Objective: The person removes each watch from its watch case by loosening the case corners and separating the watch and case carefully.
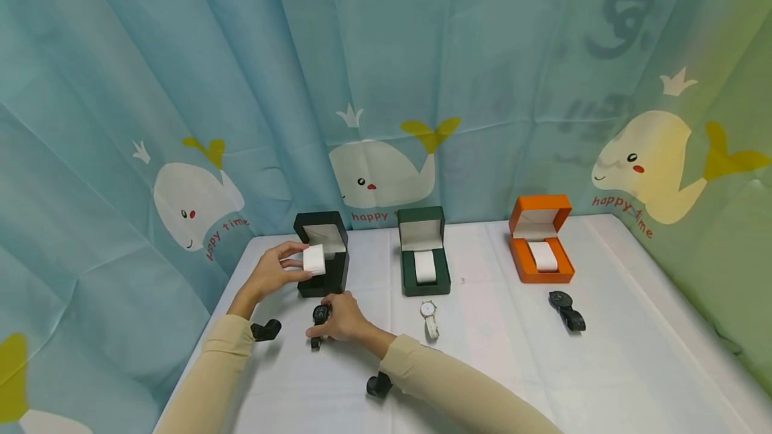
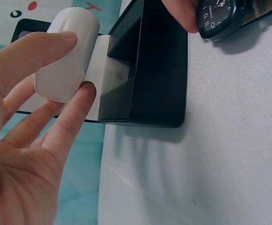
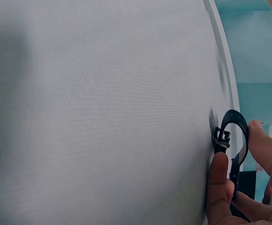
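My left hand (image 1: 270,274) pinches a white watch cushion (image 1: 313,260) above an open black watch box (image 1: 340,278). In the left wrist view, the thumb lies on one side of the cushion (image 2: 65,70) and fingertips support the other. My right hand (image 1: 345,317) holds a black watch (image 1: 321,314) in front of this box, at the tabletop. The right wrist view shows its looped strap (image 3: 234,115) and buckle between thumb and fingers. The watch's dark dial (image 2: 216,16) also shows in the left wrist view.
An open green box (image 1: 443,273) and an open orange box (image 1: 565,266) stand farther right, each with a white cushion inside. A white-strapped watch (image 1: 429,317) lies before the green one, another black watch (image 1: 565,309) before the orange. A whale-print curtain (image 1: 494,86) hangs behind the table.
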### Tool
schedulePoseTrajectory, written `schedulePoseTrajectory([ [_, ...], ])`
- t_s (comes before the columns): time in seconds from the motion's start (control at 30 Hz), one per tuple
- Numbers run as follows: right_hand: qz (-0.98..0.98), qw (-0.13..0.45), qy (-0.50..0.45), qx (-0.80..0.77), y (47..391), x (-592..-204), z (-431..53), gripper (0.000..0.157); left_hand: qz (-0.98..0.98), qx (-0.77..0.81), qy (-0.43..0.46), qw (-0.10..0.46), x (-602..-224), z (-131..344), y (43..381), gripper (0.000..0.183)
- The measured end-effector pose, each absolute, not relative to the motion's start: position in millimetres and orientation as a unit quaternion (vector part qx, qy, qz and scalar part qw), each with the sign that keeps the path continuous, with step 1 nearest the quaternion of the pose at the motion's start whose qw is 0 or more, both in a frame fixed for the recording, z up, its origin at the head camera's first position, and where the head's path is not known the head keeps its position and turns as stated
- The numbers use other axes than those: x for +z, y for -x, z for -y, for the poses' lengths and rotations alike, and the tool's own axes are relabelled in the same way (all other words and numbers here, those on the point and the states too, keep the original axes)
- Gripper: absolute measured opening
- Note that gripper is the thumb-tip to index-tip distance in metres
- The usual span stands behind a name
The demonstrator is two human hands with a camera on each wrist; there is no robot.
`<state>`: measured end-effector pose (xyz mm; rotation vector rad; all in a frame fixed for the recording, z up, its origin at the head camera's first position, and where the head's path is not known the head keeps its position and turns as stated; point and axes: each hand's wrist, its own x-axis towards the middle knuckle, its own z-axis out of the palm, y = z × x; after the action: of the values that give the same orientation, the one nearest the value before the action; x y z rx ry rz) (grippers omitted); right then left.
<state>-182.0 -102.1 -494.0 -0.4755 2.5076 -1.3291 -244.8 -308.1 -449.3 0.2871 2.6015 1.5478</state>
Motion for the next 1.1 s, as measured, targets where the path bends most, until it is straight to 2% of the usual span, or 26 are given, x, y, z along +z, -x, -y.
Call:
schedulePoseTrajectory([
  [1.1,-0.860,0.133,0.186,-0.456,181,-486,97,0.070,-0.858,0.502,-0.094,0.050,-456,308,248,0.062],
])
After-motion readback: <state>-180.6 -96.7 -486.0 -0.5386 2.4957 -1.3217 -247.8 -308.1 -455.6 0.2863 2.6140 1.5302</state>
